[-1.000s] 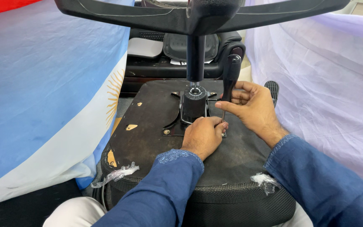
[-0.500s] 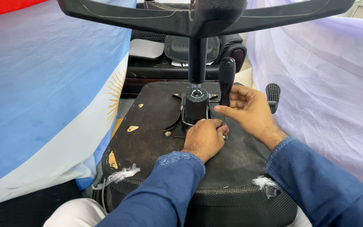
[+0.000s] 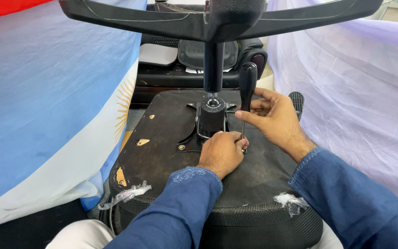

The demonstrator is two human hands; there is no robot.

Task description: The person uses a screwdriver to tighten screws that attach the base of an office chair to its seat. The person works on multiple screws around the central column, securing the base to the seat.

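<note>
Screwdriver with a black moulded handle and thin steel shaft: standing nearly upright over the underside of an upturned office-chair seat, black fabric-covered board, its tip down at the right rear corner of the black metal mounting plate. My right hand pinches it low on the handle, thumb and fingers pressed together round the grip where it meets the shaft. My left hand rests knuckles-up on the seat just beside the tip, fingers curled shut against the shaft's lower end; whether they pinch a screw there I cannot tell, as the hand hides the spot.

Black tilt mechanism with a round dial-like collar: fixed on the mounting plate, just left of the screwdriver, touching my left fingertips.

Black gas-lift column: rising from the mechanism to the black plastic star base, whose arms span the top of the view.

Black lever paddle: behind my right hand, at the seat's right edge.

Torn spots showing tan foam: scattered on the seat's left half. Scraps of clear plastic wrap: clinging to the mesh-edged front rim, left and right.

Light-blue and white cloth with a gold sun emblem: draped to the left. Pale lilac sheer fabric: draped to the right. Both sleeves, dark blue denim-like cloth.
</note>
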